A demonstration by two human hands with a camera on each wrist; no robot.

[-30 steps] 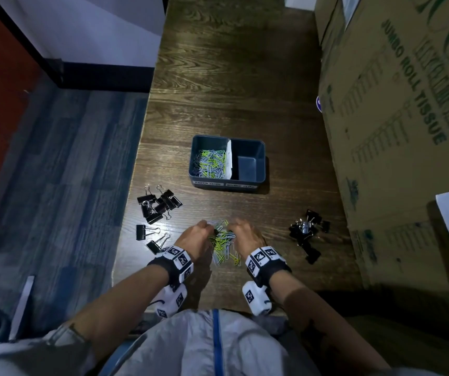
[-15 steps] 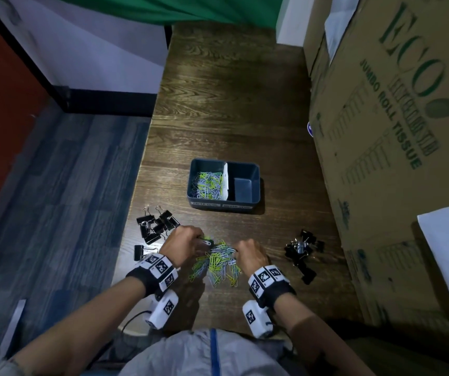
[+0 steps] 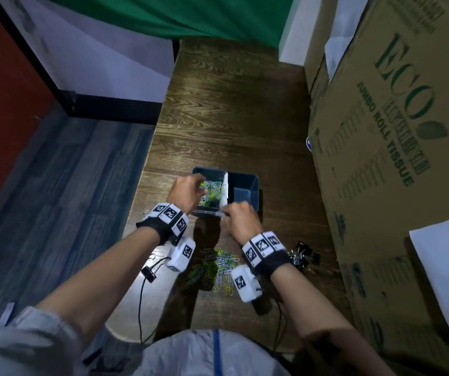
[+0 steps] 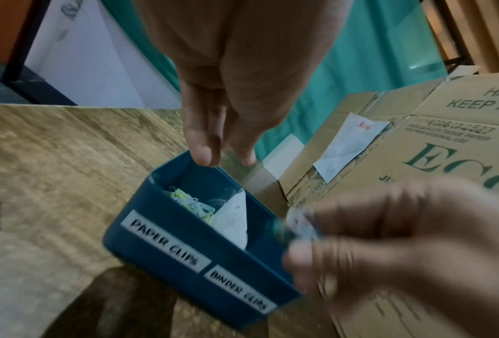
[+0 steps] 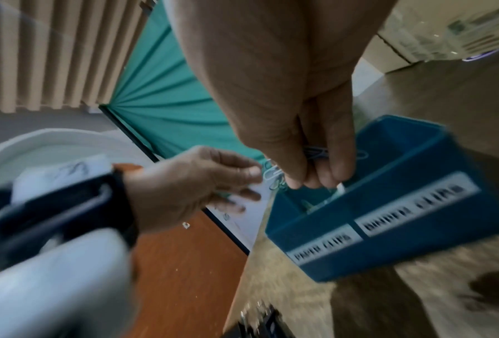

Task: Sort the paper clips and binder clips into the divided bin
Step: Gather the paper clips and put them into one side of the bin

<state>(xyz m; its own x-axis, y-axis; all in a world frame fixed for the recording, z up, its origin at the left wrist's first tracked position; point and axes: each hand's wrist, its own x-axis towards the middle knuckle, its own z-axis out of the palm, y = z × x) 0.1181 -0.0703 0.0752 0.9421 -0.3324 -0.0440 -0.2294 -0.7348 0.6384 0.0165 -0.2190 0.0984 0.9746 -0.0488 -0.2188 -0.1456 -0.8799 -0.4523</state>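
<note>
Paper clips [image 5: 314, 153] pinched – right hand [image 5: 285, 91] fingertips, over bin [image 5: 415, 228].

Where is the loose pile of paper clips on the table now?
In the head view the paper clips lie on the table between both wrists, nearer the person than the bin.

We saw our left hand [image 4: 230, 91] hanging with straight fingers [image 4: 202, 148] just above the far rim of the divided bin [image 4: 167, 258] on the counter [image 4: 54, 160]. Its left compartment, labelled PAPER CLIPS, held paper clips [image 4: 190, 205] beside a white divider [image 4: 233, 219]. Our right hand [image 4: 401, 240], blurred, pinched clips near the BINDER CLIPS side.
</note>
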